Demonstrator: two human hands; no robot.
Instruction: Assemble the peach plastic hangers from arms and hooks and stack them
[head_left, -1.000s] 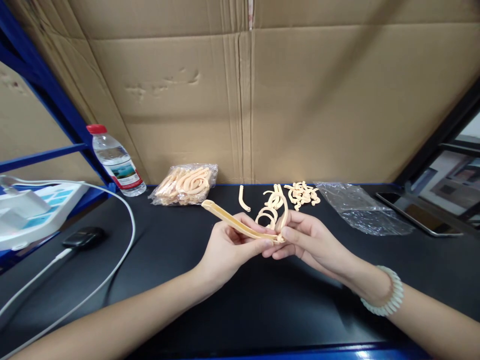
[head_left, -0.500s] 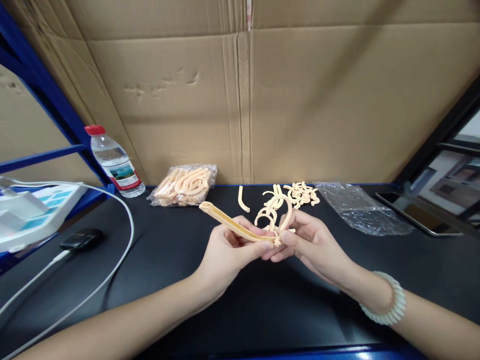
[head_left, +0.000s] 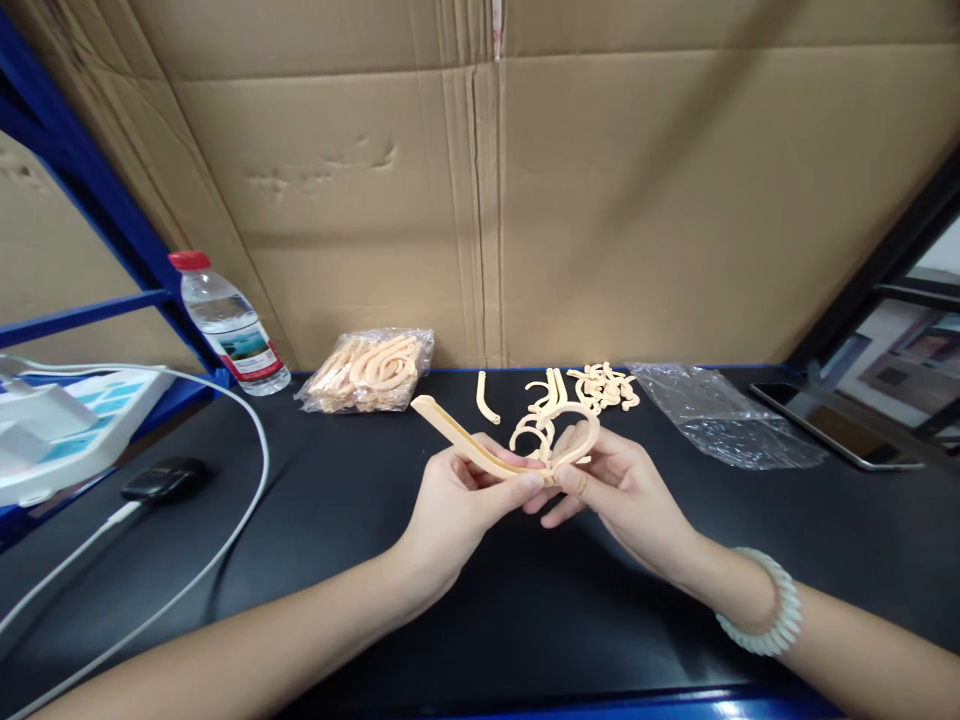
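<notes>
My left hand [head_left: 463, 505] pinches a long, beige plastic hanger arm [head_left: 457, 437] between thumb and fingers, its free end pointing up to the left. In my right hand [head_left: 626, 490], thumb and fingers close on the base of a curved beige hanger hook [head_left: 589, 425]. The two parts meet between my fingertips, above the black tabletop. How they fit together is hidden by the fingers. Just behind lie loose hanger parts [head_left: 556, 385], and a single hanger arm [head_left: 484, 397] lies apart to their left.
A clear bag of hanger parts [head_left: 367, 370] and a water bottle [head_left: 238, 335] stand at back left. Small beige pieces [head_left: 604, 386], a flattened plastic bag [head_left: 720, 415] and a phone [head_left: 825, 428] lie right. A white cable [head_left: 262, 450] loops beside a power strip [head_left: 82, 420].
The hook has tilted over to the right and lower. The hanger arm's free end has shifted slightly right, and the arm now slopes more steeply. Both hands keep their pinch.
</notes>
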